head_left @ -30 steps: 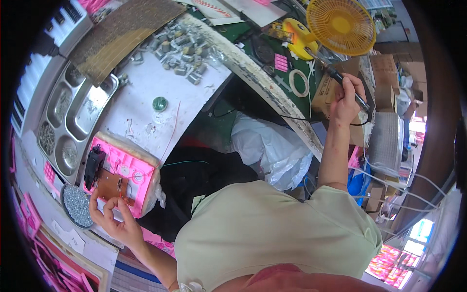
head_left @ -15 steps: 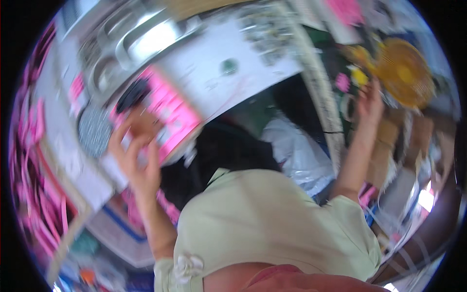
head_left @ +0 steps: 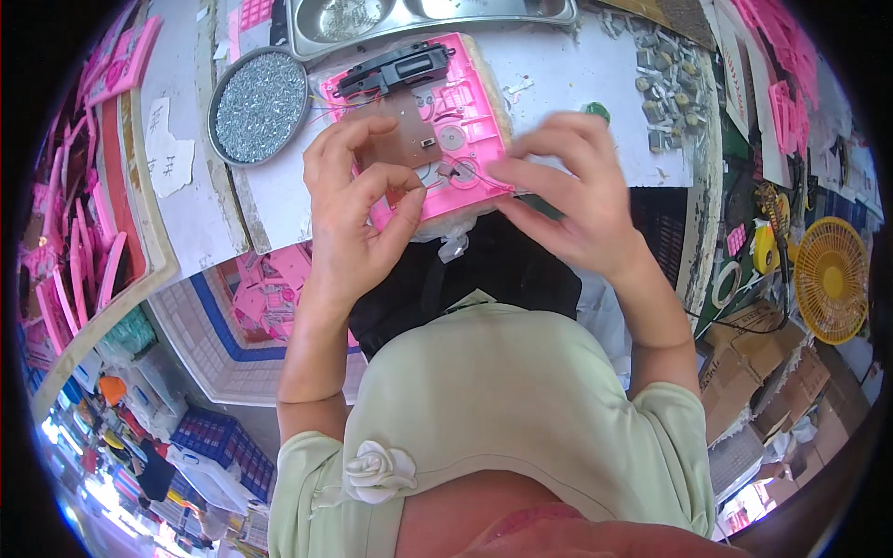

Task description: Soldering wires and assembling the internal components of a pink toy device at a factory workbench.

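Note:
A pink plastic panel (head_left: 479, 88) lies on a padded, plastic-wrapped block in front of me. A black plastic housing (head_left: 395, 70) sits across its far end, and a brown circuit board (head_left: 400, 135) lies below that. My left hand (head_left: 349, 205) is curled at the board's left side, thumb and forefinger pinched together over the panel's near edge; what is between them is hidden. At the panel's right edge, my slightly blurred right hand (head_left: 581, 191) pinches a thin wire (head_left: 479, 175) that runs across the panel.
A round dish of small metal screws (head_left: 260, 107) stands left of the panel. Behind is a steel tray (head_left: 433, 23). Small metal parts (head_left: 665, 84) are spread at the right. A yellow fan (head_left: 831, 279) stands far right; pink parts (head_left: 265, 288) fill a bin at lower left.
My right hand has come from the far right, near the fan, to the panel's right edge. My left hand has closed its fingers at the panel. The whole view has turned.

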A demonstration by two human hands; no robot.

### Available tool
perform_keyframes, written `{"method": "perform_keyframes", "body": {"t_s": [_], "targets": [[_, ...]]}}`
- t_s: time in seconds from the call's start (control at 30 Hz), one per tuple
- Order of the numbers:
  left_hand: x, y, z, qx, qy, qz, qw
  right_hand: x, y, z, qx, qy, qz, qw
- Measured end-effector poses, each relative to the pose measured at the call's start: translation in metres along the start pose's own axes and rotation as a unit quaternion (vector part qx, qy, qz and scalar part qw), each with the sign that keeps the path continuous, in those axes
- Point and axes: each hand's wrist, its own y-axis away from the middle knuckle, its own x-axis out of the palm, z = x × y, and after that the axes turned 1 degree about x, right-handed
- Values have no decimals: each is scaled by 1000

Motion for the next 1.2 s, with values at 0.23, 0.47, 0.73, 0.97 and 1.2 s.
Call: {"method": "perform_keyframes", "body": {"t_s": [0.23,0.47,0.73,0.97,1.2], "targets": [[1,1,7,16,19,-8,1000,37,-15,-19,-66,-44,34,996],[0,2,9,15,29,-8,999,44,-15,-15,-57,-36,30,997],[-2,5,6,-2,18,6,1000,43,-14,-13,-76,-8,23,997],[3,2,7,9,26,-4,1000,39,-11,-11,-96,13,19,995],[5,-12,10,46,-8,-38,998,26,-6,-5,-77,16,32,996]]}}
